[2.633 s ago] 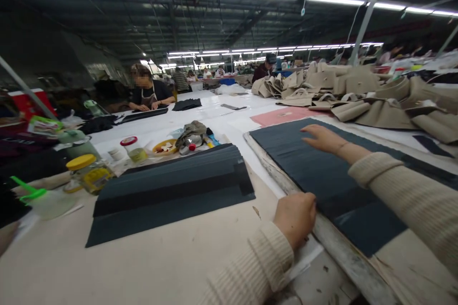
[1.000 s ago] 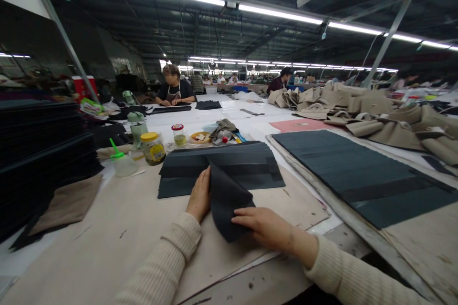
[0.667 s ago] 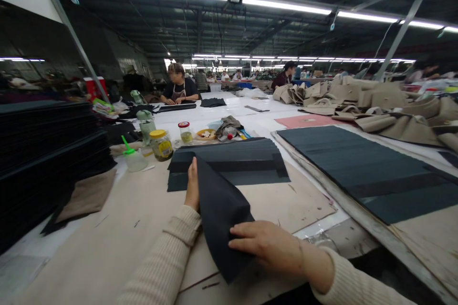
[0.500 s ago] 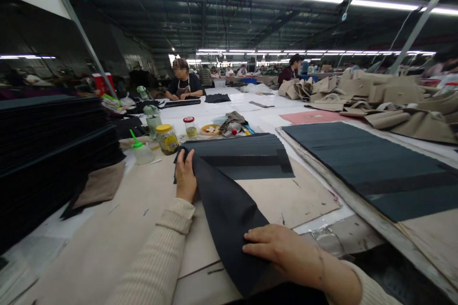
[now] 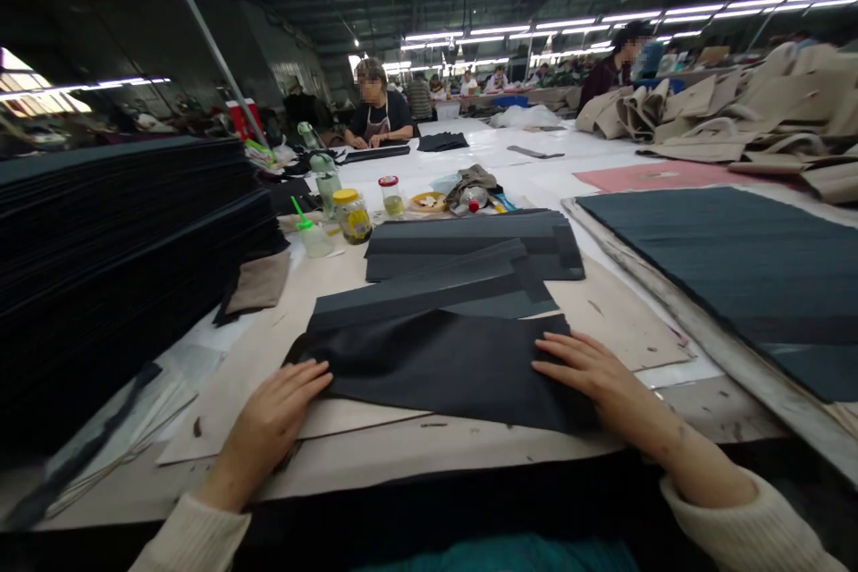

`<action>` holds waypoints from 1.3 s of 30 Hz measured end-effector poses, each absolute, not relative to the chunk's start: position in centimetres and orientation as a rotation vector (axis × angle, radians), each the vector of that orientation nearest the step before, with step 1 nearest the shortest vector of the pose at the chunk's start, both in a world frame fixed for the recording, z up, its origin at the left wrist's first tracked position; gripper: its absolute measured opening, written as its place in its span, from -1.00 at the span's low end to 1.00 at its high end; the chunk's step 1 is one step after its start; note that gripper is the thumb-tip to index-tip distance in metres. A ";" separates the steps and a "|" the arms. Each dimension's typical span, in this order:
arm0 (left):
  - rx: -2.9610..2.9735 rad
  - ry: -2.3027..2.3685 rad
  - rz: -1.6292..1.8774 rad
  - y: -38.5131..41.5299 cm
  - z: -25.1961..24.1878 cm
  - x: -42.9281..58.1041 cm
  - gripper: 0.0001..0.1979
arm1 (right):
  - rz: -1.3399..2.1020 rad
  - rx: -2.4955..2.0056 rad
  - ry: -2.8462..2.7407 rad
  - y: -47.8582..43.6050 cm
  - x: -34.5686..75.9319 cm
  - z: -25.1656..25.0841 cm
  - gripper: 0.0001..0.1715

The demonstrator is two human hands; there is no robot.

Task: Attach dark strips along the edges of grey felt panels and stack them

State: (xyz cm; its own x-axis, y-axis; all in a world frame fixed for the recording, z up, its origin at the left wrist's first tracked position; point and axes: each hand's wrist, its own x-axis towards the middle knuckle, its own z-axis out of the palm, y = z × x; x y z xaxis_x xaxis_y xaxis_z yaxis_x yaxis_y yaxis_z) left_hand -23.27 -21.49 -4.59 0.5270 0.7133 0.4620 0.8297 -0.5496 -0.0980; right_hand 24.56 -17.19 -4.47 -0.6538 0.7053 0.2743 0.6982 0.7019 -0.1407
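Observation:
A black sheet of leather-like material [image 5: 429,366] lies across the near part of the table, its surface slightly buckled towards the left. At its left end my left hand [image 5: 278,407] grips it, fingers on top and thumb out of sight. My right hand [image 5: 596,375] has hold of the right end, fingers stretched over the top and thumb hidden. Just beyond the sheet, partly covered by it, is a dark grey panel with a black strip [image 5: 435,281]. Farther back sits a fanned stack of similar panels [image 5: 469,241].
A tall pile of dark sheets [image 5: 134,259] stands left. A green-tipped squeeze bottle [image 5: 314,237], a yellow-lidded jar [image 5: 352,219] and a red-lidded jar [image 5: 391,198] stand behind the panels. At right are a large dark sheet [image 5: 724,259] and beige pieces [image 5: 737,107]. A co-worker [image 5: 379,112] sits opposite.
The black sheet has turned from slanting upright to lying crosswise, nearer me. My left hand has come back and left; my right hand has moved right. A separate dark panel now shows behind the sheet.

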 end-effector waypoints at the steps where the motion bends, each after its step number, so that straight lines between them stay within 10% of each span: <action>1: -2.520 -1.330 -0.538 -22.5 -4.8 -23.1 -0.69 | 0.065 -1.111 -2.609 -16.9 24.7 -4.8 -0.21; 8: -2.357 -1.929 -0.776 -19.6 -2.5 -22.7 -0.63 | 0.283 -1.084 -2.548 -17.4 27.7 -4.8 -0.51; 16: -2.511 -2.334 -0.064 -5.6 -1.4 -22.4 -0.32 | 0.414 -1.099 -2.470 -17.8 28.2 -6.7 -0.52; 27: -2.670 -2.290 0.336 -2.0 -0.4 -21.1 -0.60 | 0.454 -1.152 -2.464 -18.2 27.3 -5.9 -0.52; 39: -2.554 -2.068 -0.006 -0.2 4.2 -16.8 -0.66 | 0.399 -1.199 -2.433 -16.8 27.2 -5.9 -0.42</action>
State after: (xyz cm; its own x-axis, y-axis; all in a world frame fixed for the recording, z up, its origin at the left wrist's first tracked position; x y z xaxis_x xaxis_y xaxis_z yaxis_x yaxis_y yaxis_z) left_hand -16.84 -0.23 4.19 0.2123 0.9732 -0.0879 0.9727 -0.2018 0.1146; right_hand 27.15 -16.79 -5.94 -0.5537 0.8023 0.2230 0.6892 0.5918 -0.4180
